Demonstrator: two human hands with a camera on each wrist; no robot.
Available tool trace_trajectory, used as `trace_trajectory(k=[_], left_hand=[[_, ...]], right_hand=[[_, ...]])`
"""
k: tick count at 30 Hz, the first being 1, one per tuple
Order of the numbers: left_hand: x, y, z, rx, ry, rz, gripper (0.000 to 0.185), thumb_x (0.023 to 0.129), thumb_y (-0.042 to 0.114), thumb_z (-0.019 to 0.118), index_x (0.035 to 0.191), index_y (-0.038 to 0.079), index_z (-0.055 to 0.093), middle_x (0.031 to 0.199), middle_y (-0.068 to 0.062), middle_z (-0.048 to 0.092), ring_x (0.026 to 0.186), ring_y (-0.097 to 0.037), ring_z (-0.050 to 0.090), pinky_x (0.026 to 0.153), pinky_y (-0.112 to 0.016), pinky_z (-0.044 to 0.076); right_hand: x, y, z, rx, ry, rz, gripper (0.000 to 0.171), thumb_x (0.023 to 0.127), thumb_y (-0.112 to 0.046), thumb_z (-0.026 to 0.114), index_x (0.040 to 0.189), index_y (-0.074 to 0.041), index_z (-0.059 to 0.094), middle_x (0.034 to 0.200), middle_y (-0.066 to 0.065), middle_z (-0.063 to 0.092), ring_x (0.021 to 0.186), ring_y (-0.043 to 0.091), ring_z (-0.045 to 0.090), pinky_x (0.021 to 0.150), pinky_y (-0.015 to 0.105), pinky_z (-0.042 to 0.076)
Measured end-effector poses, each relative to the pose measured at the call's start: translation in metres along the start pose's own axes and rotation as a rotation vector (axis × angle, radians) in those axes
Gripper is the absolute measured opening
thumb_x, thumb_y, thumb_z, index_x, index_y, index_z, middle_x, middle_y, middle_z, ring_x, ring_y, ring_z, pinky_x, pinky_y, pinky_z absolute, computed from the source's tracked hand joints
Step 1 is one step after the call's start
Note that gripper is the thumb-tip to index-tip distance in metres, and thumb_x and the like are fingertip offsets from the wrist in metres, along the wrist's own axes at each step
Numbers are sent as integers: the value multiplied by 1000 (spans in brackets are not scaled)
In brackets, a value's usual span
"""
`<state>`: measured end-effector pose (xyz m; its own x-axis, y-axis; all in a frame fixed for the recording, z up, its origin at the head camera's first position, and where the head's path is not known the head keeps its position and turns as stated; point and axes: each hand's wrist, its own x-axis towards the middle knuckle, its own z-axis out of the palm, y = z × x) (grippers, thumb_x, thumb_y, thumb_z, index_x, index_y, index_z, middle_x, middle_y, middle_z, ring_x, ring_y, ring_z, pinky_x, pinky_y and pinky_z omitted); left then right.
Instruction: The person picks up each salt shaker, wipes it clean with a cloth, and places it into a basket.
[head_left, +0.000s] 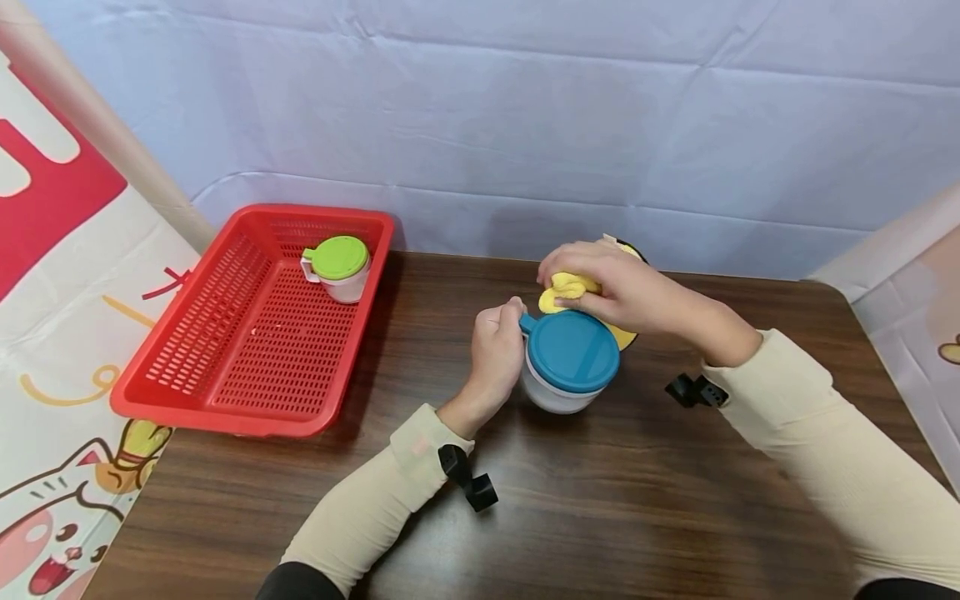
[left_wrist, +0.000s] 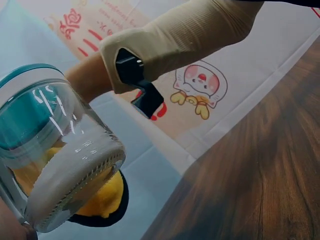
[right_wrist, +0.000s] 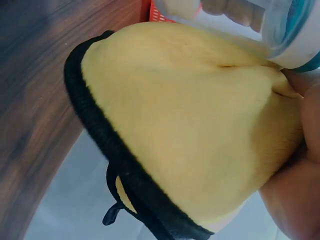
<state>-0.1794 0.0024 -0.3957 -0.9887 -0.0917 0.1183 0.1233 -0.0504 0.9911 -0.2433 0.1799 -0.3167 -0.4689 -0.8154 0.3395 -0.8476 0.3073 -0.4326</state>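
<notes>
While the left hand (head_left: 495,350) grips the tilted blue-lidded cup (head_left: 567,362) by its handle and the right hand (head_left: 611,287) clutches a yellow cloth (head_left: 566,289) against the cup's far edge, hard rubbing could twist it loose

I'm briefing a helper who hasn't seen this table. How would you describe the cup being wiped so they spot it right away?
On the dark wooden table, right of the red basket, sits a clear cup with a blue lid. The left hand grips its handle and the right hand presses a yellow cloth against it. The other cup, inside the basket, has a green lid.
</notes>
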Motion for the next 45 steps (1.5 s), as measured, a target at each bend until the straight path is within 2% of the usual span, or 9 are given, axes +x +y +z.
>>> trace_trajectory(k=[8,14,17,21,27,38,45], left_hand=[[0,-3,1,-20,-29,38,52,104,16,39,53,8,44,51,2,37,50,-12,38,49,-23,27],[-1,-3,1,-23,-23,35,53,104,16,39,52,8,45,51,2,38,49,-12,38,49,-23,27],[0,-3,0,-24,8,40,53,103,15,40,50,9,41,50,3,35,48,-12,35,48,-23,24],[2,-1,-2,-45,35,59,52,101,14,40,50,10,37,50,3,31,48,-13,30,49,-24,21],[2,0,-4,-46,24,54,53,103,15,39,51,10,36,50,3,30,48,-13,31,50,-24,22],[5,-2,-6,-92,54,3,52,104,17,40,53,11,38,51,1,32,48,-16,32,51,-26,25],[7,-1,-7,-122,69,15,52,105,16,39,53,11,37,52,1,30,49,-16,30,53,-27,25]], right_hand=[[12,-6,0,-59,-71,-36,19,91,-3,72,107,-11,68,113,3,67,106,22,60,92,45,44],[15,-5,-3,-58,-163,26,17,93,-9,73,108,-12,67,113,2,67,104,21,59,90,46,44],[14,-2,-4,-80,-169,69,16,93,-8,73,105,-14,66,108,0,66,99,19,59,84,43,46],[8,2,-3,-106,-125,156,14,93,-7,72,102,-13,64,103,-1,64,91,17,57,78,40,46],[-2,5,0,-120,-35,314,16,94,-13,72,105,-11,60,97,1,62,84,18,54,74,39,46],[-25,9,7,-89,73,390,17,99,-12,65,114,-6,60,101,5,60,82,20,49,71,39,42],[-39,3,10,-45,139,402,17,100,-11,63,116,-8,60,105,4,60,83,18,49,70,35,42]])
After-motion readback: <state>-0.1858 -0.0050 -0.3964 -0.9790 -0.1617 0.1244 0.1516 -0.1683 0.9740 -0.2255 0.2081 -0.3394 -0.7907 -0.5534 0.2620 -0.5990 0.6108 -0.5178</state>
